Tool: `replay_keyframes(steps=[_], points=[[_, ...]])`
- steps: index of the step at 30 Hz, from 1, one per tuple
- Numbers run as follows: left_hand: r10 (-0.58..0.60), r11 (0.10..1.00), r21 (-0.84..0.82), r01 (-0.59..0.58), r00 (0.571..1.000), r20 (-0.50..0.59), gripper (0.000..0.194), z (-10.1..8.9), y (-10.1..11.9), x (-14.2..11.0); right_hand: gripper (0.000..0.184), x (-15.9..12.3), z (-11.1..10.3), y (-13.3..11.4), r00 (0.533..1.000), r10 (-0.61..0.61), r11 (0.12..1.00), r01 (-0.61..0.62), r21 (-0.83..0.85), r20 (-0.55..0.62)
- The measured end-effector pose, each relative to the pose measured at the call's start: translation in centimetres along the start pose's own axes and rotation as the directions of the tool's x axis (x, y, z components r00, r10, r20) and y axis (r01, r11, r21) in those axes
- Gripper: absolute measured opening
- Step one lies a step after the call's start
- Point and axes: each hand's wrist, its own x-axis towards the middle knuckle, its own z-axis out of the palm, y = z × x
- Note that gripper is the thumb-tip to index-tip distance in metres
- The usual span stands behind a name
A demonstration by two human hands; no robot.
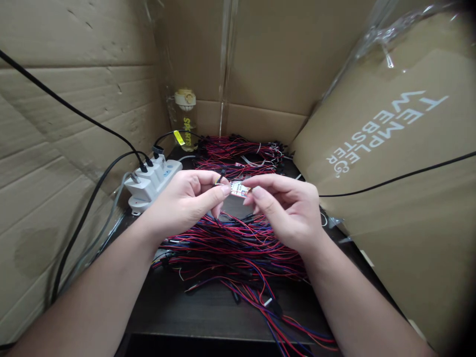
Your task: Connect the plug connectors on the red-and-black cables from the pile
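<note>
My left hand (189,198) is closed in a pinch on a black connector (220,179) with thin wires hanging from it. My right hand (286,206) pinches a small red circuit board (239,189) by its right edge. The connector's end sits right at the board's left side, held above a pile of red, blue and black wires (238,248) on the dark table (208,307).
A second bundle of red and black wires (238,151) lies further back. A white power strip (152,181) with black plugs sits at the left, cables running off it. A clear bottle (185,119) stands in the corner. Cardboard walls (401,163) close in all sides.
</note>
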Motion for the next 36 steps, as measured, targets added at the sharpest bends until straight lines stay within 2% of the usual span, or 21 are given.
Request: replay_keyframes(steps=[3,6,8,11,13,14,17,21,25,29,31,33,36], points=[[-0.005,1.0,0.003,0.005,1.0,-0.025,0.027,-0.1,0.1,0.1,0.032,0.5,-0.8,0.4,0.993,0.109,0.979,-0.116,0.168,0.048],[0.016,1.0,0.016,-0.015,0.998,-0.066,0.032,-0.2,-0.1,0.1,0.043,1.3,-2.1,1.1,0.954,0.182,0.938,-0.24,0.248,0.237],[0.031,0.999,0.02,-0.029,0.995,-0.094,0.034,-0.2,-0.4,0.2,0.047,1.6,-3.0,1.6,0.896,0.192,0.921,-0.306,0.242,0.4],[0.03,0.999,0.019,-0.028,0.991,-0.13,0.038,-0.4,-0.7,0.3,0.038,1.9,-4.1,1.9,0.774,0.192,0.928,-0.342,0.144,0.603],[0.028,1.0,0.012,-0.027,0.989,-0.146,0.04,-0.4,-0.7,0.4,0.031,1.9,-4.5,1.9,0.721,0.18,0.947,-0.311,0.081,0.67],[0.027,1.0,0.012,-0.026,0.988,-0.15,0.04,-0.4,-0.7,0.4,0.03,1.8,-4.5,1.8,0.716,0.171,0.954,-0.292,0.067,0.677],[0.012,1.0,0.025,-0.008,0.99,-0.142,0.039,-0.3,-0.3,0.3,0.035,1.6,-4.3,1.5,0.749,0.158,0.955,-0.283,0.095,0.644],[-0.013,0.999,0.044,0.019,0.993,-0.116,0.037,-0.3,0.1,0.2,0.04,1.4,-3.5,1.0,0.796,0.207,0.951,-0.301,0.074,0.569],[-0.008,0.999,0.046,0.013,0.995,-0.101,0.03,-0.1,0.1,0.1,0.039,1.5,-2.9,0.9,0.88,0.231,0.96,-0.277,0.052,0.414],[-0.041,0.997,0.063,0.044,0.998,-0.056,0.028,0.0,-0.2,0.0,0.036,1.6,-2.4,1.4,0.933,0.238,0.968,-0.249,0.007,0.269],[-0.047,0.996,0.069,0.05,0.998,-0.052,0.028,0.1,-0.3,-0.1,0.031,1.4,-2.1,1.7,0.971,0.158,0.986,-0.147,-0.076,0.177],[-0.043,0.996,0.079,0.047,0.998,-0.053,0.028,0.2,-0.4,-0.1,0.025,1.1,-1.8,1.8,0.99,-0.003,0.98,0.03,-0.195,0.138],[-0.036,0.995,0.087,0.04,0.998,-0.044,0.027,0.3,-0.4,-0.2,0.023,0.8,-1.4,1.7,0.95,-0.207,0.886,0.284,-0.368,0.235]])
